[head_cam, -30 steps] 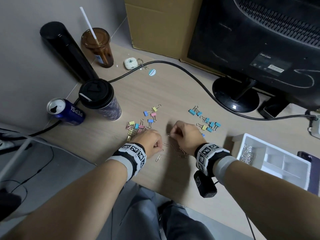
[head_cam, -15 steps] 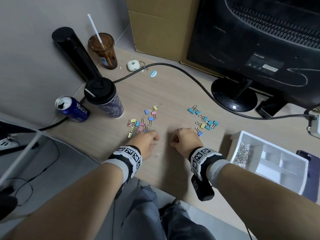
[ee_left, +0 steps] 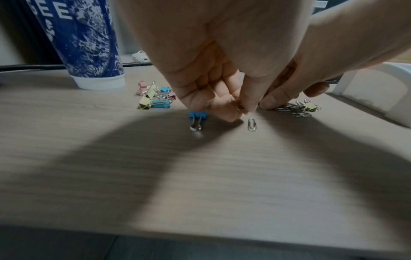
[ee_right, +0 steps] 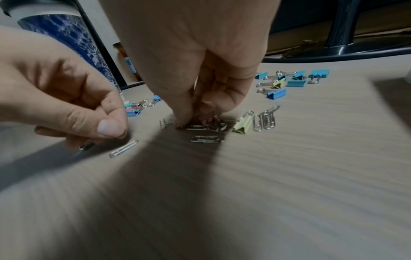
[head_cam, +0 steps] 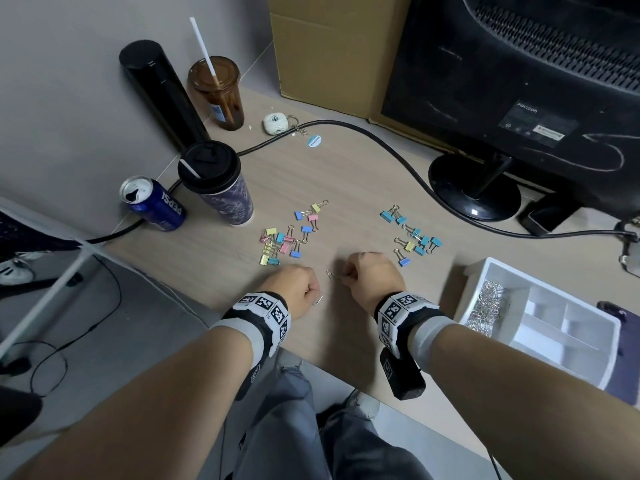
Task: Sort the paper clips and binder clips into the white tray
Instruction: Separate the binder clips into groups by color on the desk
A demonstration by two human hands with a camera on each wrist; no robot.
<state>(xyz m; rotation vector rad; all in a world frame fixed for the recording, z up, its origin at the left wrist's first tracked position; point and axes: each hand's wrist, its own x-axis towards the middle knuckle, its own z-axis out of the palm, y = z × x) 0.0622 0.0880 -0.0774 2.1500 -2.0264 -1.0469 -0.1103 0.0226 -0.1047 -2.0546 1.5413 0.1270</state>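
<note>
My left hand (head_cam: 298, 286) hovers fisted at the desk's near edge; in the left wrist view its thumb and forefinger (ee_left: 241, 107) pinch a small coppery paper clip. A blue binder clip (ee_left: 197, 118) and a loose paper clip (ee_left: 252, 124) lie just below it. My right hand (head_cam: 360, 276) is beside it, fingertips (ee_right: 193, 117) closed on a pile of paper clips (ee_right: 206, 127) mixed with a pink and a yellow binder clip (ee_right: 243, 125). Two groups of coloured binder clips (head_cam: 287, 237) (head_cam: 414, 237) lie farther back. The white tray (head_cam: 602, 327) sits to the right, paper clips (head_cam: 485, 306) in its left compartment.
A lidded paper cup (head_cam: 214, 183), a Pepsi can (head_cam: 156, 202), a brown tumbler (head_cam: 218, 95) and a black cylinder (head_cam: 159, 95) stand at the left. A black cable (head_cam: 398, 154) crosses the desk to the monitor stand (head_cam: 474, 188). A phone (head_cam: 620, 313) lies beyond the tray.
Both hands have drawn a little closer to the desk's near edge and to each other, staying over the paper clips. The clips farther back have not moved.
</note>
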